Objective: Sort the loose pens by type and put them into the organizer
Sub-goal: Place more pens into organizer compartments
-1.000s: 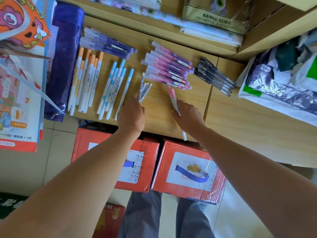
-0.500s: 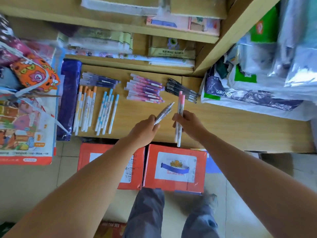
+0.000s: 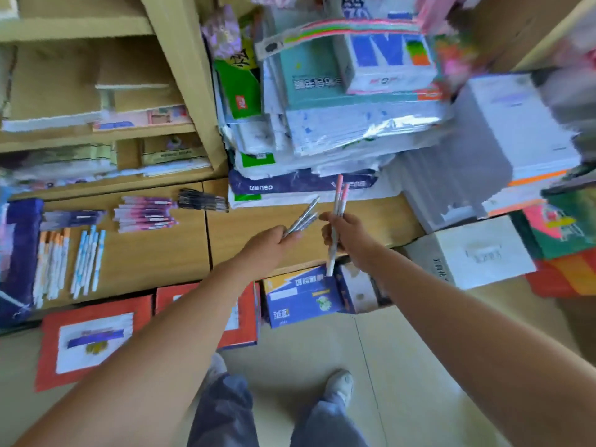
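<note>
Grey pens (image 3: 301, 217) pinched in left hand (image 3: 274, 245), pink-capped pens (image 3: 338, 201) gripped in right hand (image 3: 345, 230), both held above desk (image 3: 154, 253). Risk of slipping from loose bunches; organizer unseen, so misplacing likely.

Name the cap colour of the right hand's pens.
Pink caps on white pens; head view.
</note>
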